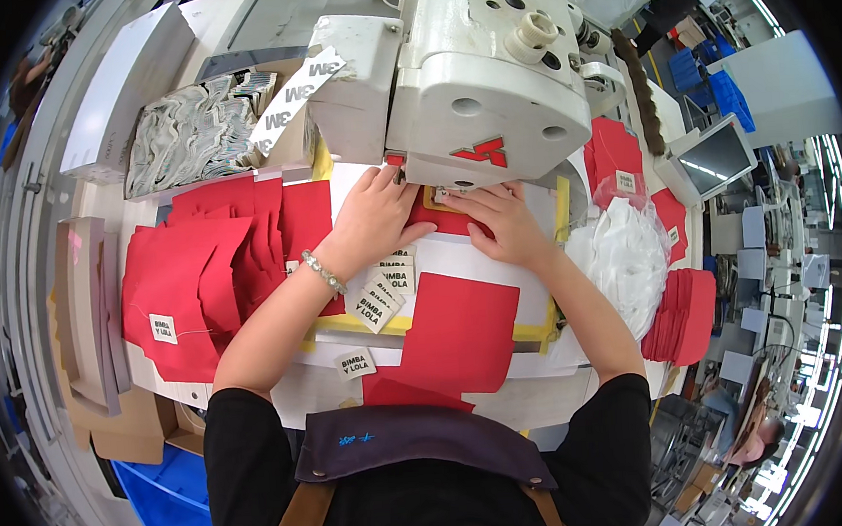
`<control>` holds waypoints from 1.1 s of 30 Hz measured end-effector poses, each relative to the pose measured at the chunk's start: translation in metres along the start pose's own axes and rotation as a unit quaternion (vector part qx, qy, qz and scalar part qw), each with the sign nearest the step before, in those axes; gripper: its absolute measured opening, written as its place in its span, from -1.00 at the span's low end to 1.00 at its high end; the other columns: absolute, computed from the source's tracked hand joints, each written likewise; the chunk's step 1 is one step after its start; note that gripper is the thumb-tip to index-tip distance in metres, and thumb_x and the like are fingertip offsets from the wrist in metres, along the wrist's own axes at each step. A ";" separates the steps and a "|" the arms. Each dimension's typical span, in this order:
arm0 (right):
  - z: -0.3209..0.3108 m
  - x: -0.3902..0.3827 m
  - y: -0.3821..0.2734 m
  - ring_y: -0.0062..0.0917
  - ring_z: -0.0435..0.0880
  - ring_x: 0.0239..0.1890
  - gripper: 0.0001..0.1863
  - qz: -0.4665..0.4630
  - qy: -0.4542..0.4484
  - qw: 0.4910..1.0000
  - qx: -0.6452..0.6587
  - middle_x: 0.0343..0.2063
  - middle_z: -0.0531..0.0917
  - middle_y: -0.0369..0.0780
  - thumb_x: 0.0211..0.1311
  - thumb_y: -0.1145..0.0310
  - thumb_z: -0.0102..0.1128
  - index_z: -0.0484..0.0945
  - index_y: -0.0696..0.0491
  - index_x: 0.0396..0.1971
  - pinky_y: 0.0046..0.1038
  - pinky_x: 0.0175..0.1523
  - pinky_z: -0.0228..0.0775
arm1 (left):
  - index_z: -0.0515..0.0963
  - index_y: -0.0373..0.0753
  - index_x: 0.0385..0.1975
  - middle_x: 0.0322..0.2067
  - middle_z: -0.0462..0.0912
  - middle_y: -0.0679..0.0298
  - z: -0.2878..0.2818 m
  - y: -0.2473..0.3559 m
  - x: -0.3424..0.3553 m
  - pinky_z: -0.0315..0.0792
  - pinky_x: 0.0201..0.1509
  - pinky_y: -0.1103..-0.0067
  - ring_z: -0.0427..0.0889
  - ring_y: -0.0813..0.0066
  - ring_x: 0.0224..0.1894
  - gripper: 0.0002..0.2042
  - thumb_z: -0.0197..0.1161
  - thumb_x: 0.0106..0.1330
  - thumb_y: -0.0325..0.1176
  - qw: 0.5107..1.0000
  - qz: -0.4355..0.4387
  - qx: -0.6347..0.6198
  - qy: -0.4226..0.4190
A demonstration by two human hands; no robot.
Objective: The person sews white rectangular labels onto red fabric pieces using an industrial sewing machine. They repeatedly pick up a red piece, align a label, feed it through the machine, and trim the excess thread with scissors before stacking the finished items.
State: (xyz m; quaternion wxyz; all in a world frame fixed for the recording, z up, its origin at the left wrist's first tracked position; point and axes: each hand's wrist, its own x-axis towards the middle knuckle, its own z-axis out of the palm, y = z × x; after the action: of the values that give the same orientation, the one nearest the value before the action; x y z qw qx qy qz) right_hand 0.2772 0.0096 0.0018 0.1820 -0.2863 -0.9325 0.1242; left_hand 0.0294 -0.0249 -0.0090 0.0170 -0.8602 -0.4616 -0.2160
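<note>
My left hand (370, 220) lies flat at the front of the white sewing machine (494, 114), fingers stretched forward and thumb out to the right. Across from it, my right hand (505, 224) rests with fingers extended on a red fabric piece (450, 225) under the machine head. Both hands are open, pressing on the work rather than gripping it. The needle area is mostly hidden by the head and my fingers. Several small white printed labels (375, 304) lie overlapped below my left hand, with a single label (355, 363) nearer me. A red panel (464, 333) lies in front.
Stacked red pieces (190, 267) cover the left side, behind them a box of folded strips (196, 132). On the right are a white plastic bag (623, 260), another red stack (683, 316) and a small screen (714, 168). A blue crate (170, 500) sits below left.
</note>
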 end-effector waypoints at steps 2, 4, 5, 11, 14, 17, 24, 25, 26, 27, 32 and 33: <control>-0.001 0.001 0.000 -0.50 0.52 0.03 -0.48 -0.004 -0.001 1.000 -0.005 -0.02 0.62 -0.33 0.00 0.45 0.18 0.57 -0.10 0.07 -0.29 0.13 0.16 | 0.56 -0.40 -0.15 -0.09 0.58 0.16 -0.003 0.001 0.002 0.31 0.16 0.42 0.44 0.25 0.04 -0.45 0.22 0.23 0.08 1.000 -0.008 0.006 -0.016; -0.001 0.001 0.000 -0.50 0.52 0.03 -0.48 -0.005 -0.001 1.000 -0.010 -0.01 0.62 -0.34 -0.01 0.46 0.18 0.57 -0.09 0.07 -0.29 0.12 0.17 | 0.57 -0.39 -0.16 -0.10 0.58 0.17 -0.002 0.002 0.001 0.31 0.17 0.42 0.44 0.27 0.03 -0.50 0.22 0.24 0.03 1.000 -0.016 0.003 -0.024; 0.000 0.001 0.000 -0.50 0.52 0.03 -0.48 -0.006 0.000 1.000 -0.010 -0.01 0.62 -0.35 -0.01 0.46 0.18 0.57 -0.09 0.07 -0.29 0.12 0.17 | 0.57 -0.39 -0.17 -0.11 0.59 0.17 -0.002 0.001 0.000 0.31 0.17 0.42 0.44 0.27 0.03 -0.52 0.22 0.25 0.00 0.999 -0.021 0.003 -0.028; 0.001 -0.001 0.000 -0.49 0.52 0.03 -0.48 -0.009 0.010 1.000 -0.018 0.00 0.61 -0.35 -0.02 0.48 0.18 0.58 -0.09 0.05 -0.27 0.10 0.15 | 0.57 -0.35 -0.16 -0.18 0.60 0.19 0.003 -0.001 0.003 0.34 0.14 0.41 0.46 0.28 -0.03 -0.68 0.18 0.29 -0.19 1.000 -0.002 0.009 0.006; 0.002 -0.001 0.000 -0.49 0.52 0.03 -0.49 -0.009 0.014 1.000 -0.019 0.01 0.61 -0.36 -0.01 0.48 0.18 0.58 -0.09 0.05 -0.26 0.09 0.15 | 0.56 -0.35 -0.16 -0.22 0.61 0.20 0.000 0.001 0.003 0.34 0.12 0.39 0.48 0.27 -0.08 -0.72 0.17 0.27 -0.28 1.000 -0.020 0.011 -0.015; 0.003 -0.001 0.001 -0.49 0.51 0.04 -0.49 -0.007 0.018 1.000 -0.015 0.02 0.61 -0.35 -0.01 0.47 0.17 0.58 -0.10 0.05 -0.25 0.08 0.14 | 0.55 -0.35 -0.13 -0.24 0.60 0.18 -0.001 0.001 0.005 0.35 0.11 0.38 0.49 0.27 -0.10 -0.73 0.16 0.24 -0.34 1.000 -0.016 0.013 -0.017; 0.005 -0.003 0.003 -0.49 0.49 0.06 -0.49 -0.009 0.008 1.000 -0.009 0.05 0.59 -0.35 0.01 0.45 0.16 0.56 -0.08 0.07 -0.23 0.07 0.14 | 0.53 -0.35 -0.09 -0.21 0.58 0.17 0.004 -0.001 0.002 0.35 0.07 0.38 0.49 0.26 -0.11 -0.69 0.18 0.17 -0.38 1.000 -0.007 0.017 -0.006; 0.005 -0.003 0.004 -0.49 0.49 0.06 -0.48 -0.011 0.012 1.000 -0.009 0.05 0.59 -0.35 0.01 0.45 0.15 0.56 -0.08 0.08 -0.23 0.07 0.14 | 0.53 -0.35 -0.09 -0.21 0.58 0.17 0.004 -0.002 0.003 0.34 0.07 0.38 0.49 0.26 -0.11 -0.69 0.18 0.17 -0.38 1.000 -0.006 0.018 -0.005; 0.005 -0.003 0.004 -0.49 0.49 0.06 -0.48 -0.012 0.016 1.000 -0.009 0.05 0.59 -0.35 0.01 0.45 0.15 0.56 -0.08 0.08 -0.22 0.07 0.14 | 0.53 -0.35 -0.09 -0.20 0.58 0.18 0.004 -0.002 0.003 0.34 0.07 0.37 0.49 0.26 -0.10 -0.68 0.18 0.16 -0.38 1.000 -0.005 0.020 -0.004; 0.006 -0.003 0.003 -0.49 0.49 0.06 -0.48 -0.013 0.019 1.000 -0.010 0.05 0.59 -0.34 0.01 0.45 0.15 0.56 -0.08 0.08 -0.22 0.07 0.14 | 0.52 -0.36 -0.06 -0.15 0.56 0.14 0.003 -0.002 0.002 0.31 0.13 0.34 0.47 0.22 -0.04 -0.66 0.18 0.15 -0.40 1.000 -0.017 0.006 -0.023; 0.007 -0.005 0.003 -0.51 0.49 0.07 -0.47 -0.011 0.009 1.000 -0.019 0.12 0.57 -0.36 0.02 0.43 0.14 0.55 -0.08 0.09 -0.23 0.09 0.15 | 0.53 -0.38 -0.03 -0.02 0.53 0.08 0.000 -0.001 0.002 0.23 0.27 0.28 0.42 0.12 0.11 -0.62 0.18 0.11 -0.45 0.995 -0.048 -0.020 -0.089; 0.008 -0.007 0.003 -0.52 0.49 0.07 -0.47 -0.013 0.009 1.000 -0.026 0.13 0.56 -0.36 0.02 0.42 0.14 0.55 -0.08 0.10 -0.23 0.09 0.15 | 0.53 -0.38 -0.03 -0.01 0.53 0.08 0.000 -0.001 0.002 0.23 0.27 0.27 0.42 0.12 0.12 -0.62 0.18 0.10 -0.46 0.996 -0.039 -0.022 -0.077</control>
State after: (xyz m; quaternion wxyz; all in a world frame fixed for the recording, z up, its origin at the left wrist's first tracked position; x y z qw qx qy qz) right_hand 0.2802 0.0071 -0.0083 0.1841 -0.2797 -0.9375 0.0952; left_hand 0.0296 -0.0222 -0.0087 -0.0455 -0.8555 -0.4903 -0.1599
